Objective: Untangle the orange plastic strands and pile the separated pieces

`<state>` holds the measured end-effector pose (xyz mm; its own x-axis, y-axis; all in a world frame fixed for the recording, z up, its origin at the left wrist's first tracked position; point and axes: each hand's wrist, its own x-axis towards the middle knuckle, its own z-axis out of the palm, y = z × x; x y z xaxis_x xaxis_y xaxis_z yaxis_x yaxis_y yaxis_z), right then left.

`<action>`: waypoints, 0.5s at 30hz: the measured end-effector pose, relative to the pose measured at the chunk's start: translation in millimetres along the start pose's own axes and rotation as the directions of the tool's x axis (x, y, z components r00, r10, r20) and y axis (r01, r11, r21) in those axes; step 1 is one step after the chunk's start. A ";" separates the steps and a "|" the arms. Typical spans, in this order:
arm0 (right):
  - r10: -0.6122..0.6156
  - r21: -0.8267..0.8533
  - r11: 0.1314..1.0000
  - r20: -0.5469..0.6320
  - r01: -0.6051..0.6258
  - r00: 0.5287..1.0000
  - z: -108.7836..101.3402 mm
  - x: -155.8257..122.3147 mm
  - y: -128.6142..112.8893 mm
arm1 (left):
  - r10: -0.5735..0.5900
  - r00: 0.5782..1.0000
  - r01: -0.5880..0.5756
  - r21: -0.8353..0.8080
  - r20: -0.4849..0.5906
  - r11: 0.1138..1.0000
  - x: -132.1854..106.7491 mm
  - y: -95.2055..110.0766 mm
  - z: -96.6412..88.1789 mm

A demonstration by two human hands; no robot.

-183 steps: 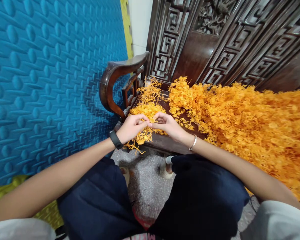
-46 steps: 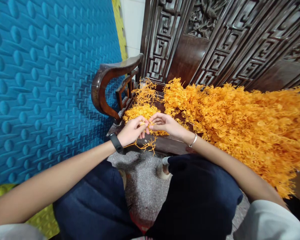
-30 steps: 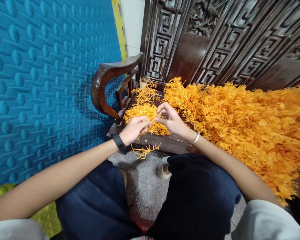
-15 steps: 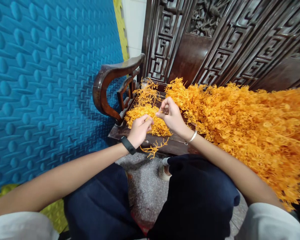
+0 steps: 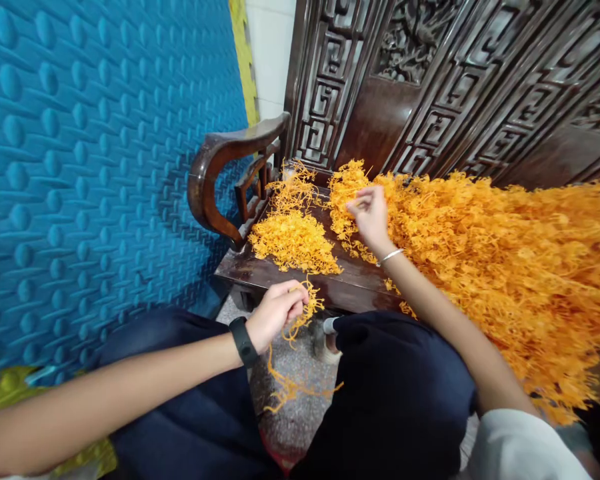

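Observation:
My left hand is closed on an orange branching sprig, low in front of the bench edge. A thin, barer orange stem shows below that hand, over the floor; I cannot tell whether it is still held or falling. Over the bench, my right hand has its fingers pinched together beside the large heap of orange sprigs. What sits between those fingertips is too small to make out. A smaller pile of orange pieces lies on the seat between the hands, with a looser stringy tangle behind it.
The dark wooden bench has a curved armrest at its left and a carved back. Blue textured foam mat covers the left side. My knees flank a speckled floor.
My hands have moved apart. The left came down and towards me with a sprig; the right went to the right, towards the big heap. The thin orange stem now shows lower, over the floor.

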<state>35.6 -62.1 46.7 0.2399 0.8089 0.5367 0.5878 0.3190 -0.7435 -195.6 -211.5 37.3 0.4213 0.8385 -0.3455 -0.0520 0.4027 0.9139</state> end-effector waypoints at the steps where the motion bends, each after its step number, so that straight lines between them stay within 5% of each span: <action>1: 0.031 0.038 0.999 0.094 -0.035 0.995 6.5 -11.8 3.0 | -0.026 1.000 0.026 0.016 0.005 1.000 1.0 -2.9 -1.2; 4: 0.144 0.063 0.983 0.330 -0.174 0.933 31.4 -46.2 6.5 | -0.103 0.994 0.101 0.060 0.028 0.993 7.8 -8.8 -4.5; 6: 0.201 0.028 0.973 0.381 -0.229 0.902 42.9 -57.9 6.7 | -0.128 0.991 0.124 0.084 0.046 0.989 11.7 -10.3 -5.8; 15: -0.012 -0.070 0.997 0.241 0.030 0.971 26.8 -51.8 3.1 | 0.013 0.999 -0.018 0.095 0.046 0.995 27.8 15.5 -14.8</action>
<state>4.3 -89.8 5.9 0.0401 0.9002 0.4337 0.6475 0.3071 -0.6974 -198.1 -176.5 38.7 0.4615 0.8262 -0.3233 0.0272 0.3511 0.9359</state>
